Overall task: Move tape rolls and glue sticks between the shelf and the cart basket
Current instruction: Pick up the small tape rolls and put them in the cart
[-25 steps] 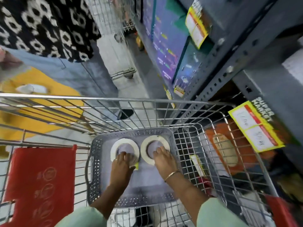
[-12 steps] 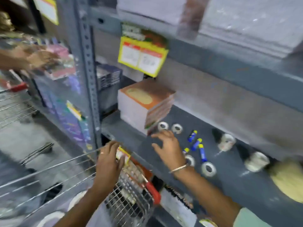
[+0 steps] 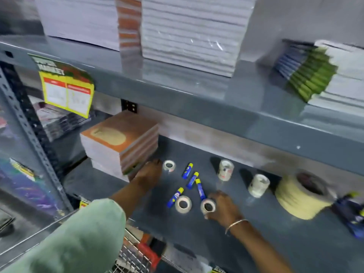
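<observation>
Grey shelf (image 3: 275, 229) | right hand (image 3: 224, 208) grip holds tape roll (image 3: 208, 206) | left hand (image 3: 147, 175) grip unclear | cart basket (image 3: 132, 259) contents hidden

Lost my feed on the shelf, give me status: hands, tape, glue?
Right hand closing on a small tape roll, front of shelf. Left hand reaching beside the notebook stack. Four glue sticks lying untouched. Nothing blocking.

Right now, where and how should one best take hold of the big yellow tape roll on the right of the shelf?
The big roll lies tilted, its dark core hole facing up and back. Probably best to come from the front and above: thumb into the hole, fingers around the outer yellow wall. It looks too wide to pinch across. The right hand is nearest, but it is on a small roll.
</observation>
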